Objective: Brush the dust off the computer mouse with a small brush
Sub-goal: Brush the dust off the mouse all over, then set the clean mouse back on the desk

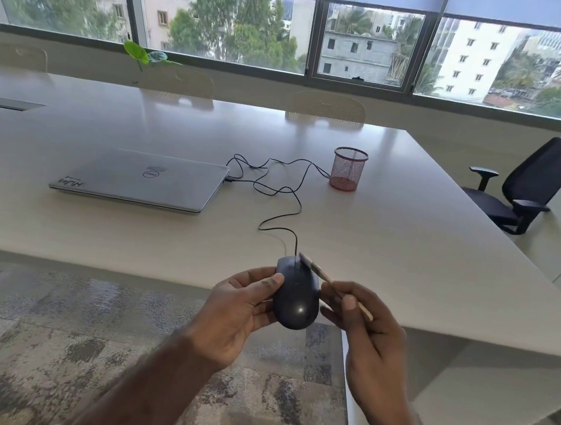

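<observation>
1. The black wired computer mouse [296, 296] was held up off the table edge, cradled in the left hand [238, 314], thumb on its left flank and the fingers curled beneath, mostly hidden by the mouse body.
2. The small brush [326, 278] lay across the mouse's front right corner; its pale bristle end touched the shell near the scroll wheel and was slightly blurred, so individual bristles could not be made out.
3. The right hand [364, 323] pinched the brush's wooden handle between thumb and fingers, just right of the mouse; the handle's tail poked out past the thumb.
4. The mouse cable [274, 191] ran away from the hands in loose loops across the white table [405, 258] to a closed silver Dell laptop [142, 178], beyond and left of the left hand.
5. A red mesh pen holder [349, 168] stood beyond the right hand, beside the cable loops; its contents could not be seen.
6. A black office chair [528, 188] sat far right, partly cut by the table.
</observation>
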A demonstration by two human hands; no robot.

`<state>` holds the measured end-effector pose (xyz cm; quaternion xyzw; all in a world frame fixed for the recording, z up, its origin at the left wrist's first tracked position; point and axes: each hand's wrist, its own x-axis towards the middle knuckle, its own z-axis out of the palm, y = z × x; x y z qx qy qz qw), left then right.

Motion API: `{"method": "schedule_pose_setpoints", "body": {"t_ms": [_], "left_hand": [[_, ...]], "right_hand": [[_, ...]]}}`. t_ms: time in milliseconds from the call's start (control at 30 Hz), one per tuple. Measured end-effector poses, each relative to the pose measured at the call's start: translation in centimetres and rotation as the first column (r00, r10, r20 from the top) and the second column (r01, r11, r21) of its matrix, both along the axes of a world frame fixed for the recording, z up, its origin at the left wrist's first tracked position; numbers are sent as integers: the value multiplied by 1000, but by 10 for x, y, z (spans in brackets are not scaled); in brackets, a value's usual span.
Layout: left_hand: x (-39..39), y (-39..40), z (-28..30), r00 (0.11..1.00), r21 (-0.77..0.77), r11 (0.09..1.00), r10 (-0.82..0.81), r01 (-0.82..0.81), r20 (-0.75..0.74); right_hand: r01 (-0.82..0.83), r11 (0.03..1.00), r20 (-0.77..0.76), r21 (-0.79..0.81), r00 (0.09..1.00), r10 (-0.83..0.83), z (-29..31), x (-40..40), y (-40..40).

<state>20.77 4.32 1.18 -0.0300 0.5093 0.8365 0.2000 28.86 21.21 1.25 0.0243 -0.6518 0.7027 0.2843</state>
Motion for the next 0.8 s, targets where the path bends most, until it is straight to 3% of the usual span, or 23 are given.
{"method": "schedule_pose_setpoints", "body": {"t_ms": [300, 800], "left_hand": [[-36, 15, 14, 997, -221, 973, 48, -60, -60], [-113, 32, 11, 988, -497, 865, -21, -60, -155]], "right_hand": [[37, 994, 22, -99, 999, -35, 1, -37, 0], [36, 999, 156, 13, 987, -38, -1, -101, 10]]}}
